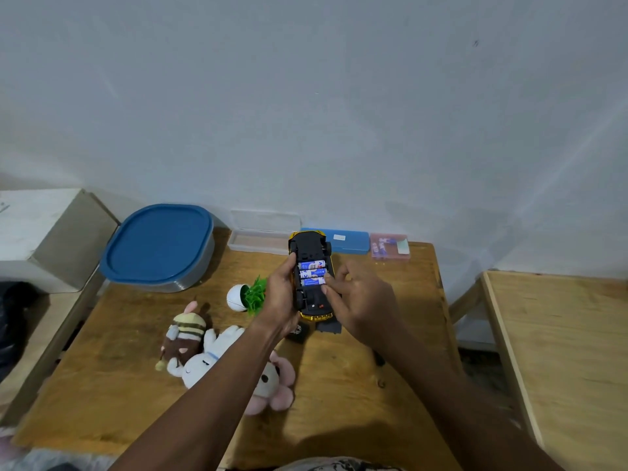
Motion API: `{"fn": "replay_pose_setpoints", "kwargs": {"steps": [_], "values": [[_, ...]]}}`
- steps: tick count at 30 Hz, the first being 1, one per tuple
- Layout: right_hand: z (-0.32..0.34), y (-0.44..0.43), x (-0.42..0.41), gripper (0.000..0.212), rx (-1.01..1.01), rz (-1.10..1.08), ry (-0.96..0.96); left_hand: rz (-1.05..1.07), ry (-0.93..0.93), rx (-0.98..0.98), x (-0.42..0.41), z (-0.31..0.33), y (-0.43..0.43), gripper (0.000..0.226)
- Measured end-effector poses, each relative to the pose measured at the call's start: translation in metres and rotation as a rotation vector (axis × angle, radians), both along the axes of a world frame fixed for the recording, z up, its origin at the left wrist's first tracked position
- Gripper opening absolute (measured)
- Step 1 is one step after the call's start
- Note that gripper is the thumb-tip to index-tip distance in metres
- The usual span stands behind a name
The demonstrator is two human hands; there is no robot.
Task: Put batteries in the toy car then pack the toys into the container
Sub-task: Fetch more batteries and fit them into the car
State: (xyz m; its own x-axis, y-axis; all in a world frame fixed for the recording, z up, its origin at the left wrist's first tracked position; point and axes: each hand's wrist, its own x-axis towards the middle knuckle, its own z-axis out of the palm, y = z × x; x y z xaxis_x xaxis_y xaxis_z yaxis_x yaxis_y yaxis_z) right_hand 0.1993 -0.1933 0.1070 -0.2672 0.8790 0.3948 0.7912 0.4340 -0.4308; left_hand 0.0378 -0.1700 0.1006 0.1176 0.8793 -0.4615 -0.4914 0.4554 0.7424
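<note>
The toy car is yellow with a black underside. It is held upside down above the middle of the wooden surface, nose away from the person. Its battery compartment is open, and three blue and white batteries lie in it side by side. Their print is too blurred to read.

The left hand grips the car from the left side, with the thumb on the underside just beside the batteries. The right hand is at the car's right side. Its bent fingertips lie on the right ends of the lower batteries; I cannot tell if they pinch one or only press.

The container, with its blue lid on, stands at the rear left, well apart from the car. A blue case behind the car carries a small white label that is not readable. A bee plush and a white plush lie near the left forearm.
</note>
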Motion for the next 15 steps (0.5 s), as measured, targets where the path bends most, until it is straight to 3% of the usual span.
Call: {"fn": "replay_pose_setpoints", "kwargs": {"steps": [4, 7, 10, 13, 15], "values": [[-0.027, 0.007, 0.005, 0.040, -0.240, 0.031, 0.278, -0.007, 0.042, -0.036, -0.007, -0.004, 0.002, 0.053], [-0.044, 0.012, 0.006, 0.027, -0.290, -0.080, 0.473, -0.003, 0.050, -0.074, -0.011, -0.008, 0.001, 0.050], [-0.064, 0.015, 0.011, 0.025, -0.425, -0.155, 0.234, 0.017, 0.039, -0.119, -0.017, -0.017, -0.002, 0.049], [-0.082, 0.019, 0.013, 0.036, -0.616, -0.136, -0.107, 0.037, 0.072, -0.143, -0.022, -0.025, -0.004, 0.046], [-0.087, 0.021, 0.011, 0.047, -0.632, -0.116, -0.207, 0.038, 0.079, -0.155, -0.024, -0.029, -0.006, 0.042]]}}
